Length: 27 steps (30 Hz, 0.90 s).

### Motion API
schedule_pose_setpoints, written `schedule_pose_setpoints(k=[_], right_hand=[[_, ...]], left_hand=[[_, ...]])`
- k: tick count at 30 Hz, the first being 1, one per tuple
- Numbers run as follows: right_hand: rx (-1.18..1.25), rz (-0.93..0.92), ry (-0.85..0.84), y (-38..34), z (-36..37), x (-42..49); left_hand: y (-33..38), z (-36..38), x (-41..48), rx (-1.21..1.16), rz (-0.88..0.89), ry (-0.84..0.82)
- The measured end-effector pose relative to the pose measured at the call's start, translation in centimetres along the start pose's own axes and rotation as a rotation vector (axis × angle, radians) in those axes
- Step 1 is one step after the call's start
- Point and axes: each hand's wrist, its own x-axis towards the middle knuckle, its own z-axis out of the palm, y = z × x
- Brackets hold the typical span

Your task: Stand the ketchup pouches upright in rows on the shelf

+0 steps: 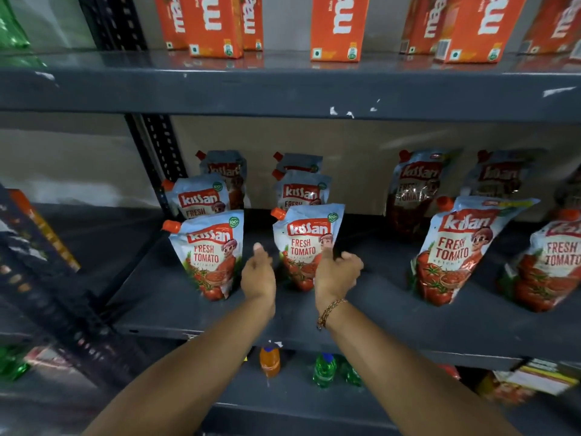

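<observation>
At centre frame, a pale-blue plastic ketchup pouch with an orange cap (306,247) stands upright at the front of its row on the dark grey metal shelf (393,313). The right hand (336,272) rests loosely curled against the pouch's lower right side, thumb on its face. The left hand (257,273), half open and empty, hovers just left. More pouches stand in rows either side.

Ketchup pouches (306,247), mid shelf: "Kissan FRESH TOMATO", "100%" badge; orange cartons (338,26), top shelf: "maa", partly cut off.
</observation>
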Motion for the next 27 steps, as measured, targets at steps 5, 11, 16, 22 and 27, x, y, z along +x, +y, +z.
schedule_pose_setpoints(k=[5, 11, 16, 22, 27], right_hand=[[-0.021, -0.127, -0.314, 1.8, 1.0, -4.0], [-0.042, -0.071, -0.764, 1.0, 5.9, -7.7], [-0.01, 0.087, -0.754, 1.0, 8.2, -8.7], [0.055, 0.11, -0.725, 1.3, 10.4, -10.2], [0.09, 0.095, -0.69, 1.8, 11.4, -10.6]], left_hand=[[-0.5, -3.9, -0.8, -0.063, 0.051, 0.36], [2.5, -8.3, 1.5, -0.107, 0.076, 0.416], [4.3, -11.2, 3.9, -0.139, 0.151, 0.076], [5.8, -13.0, 6.0, -0.195, 0.116, 0.053], [6.2, -13.8, 6.8, -0.202, 0.107, 0.031]])
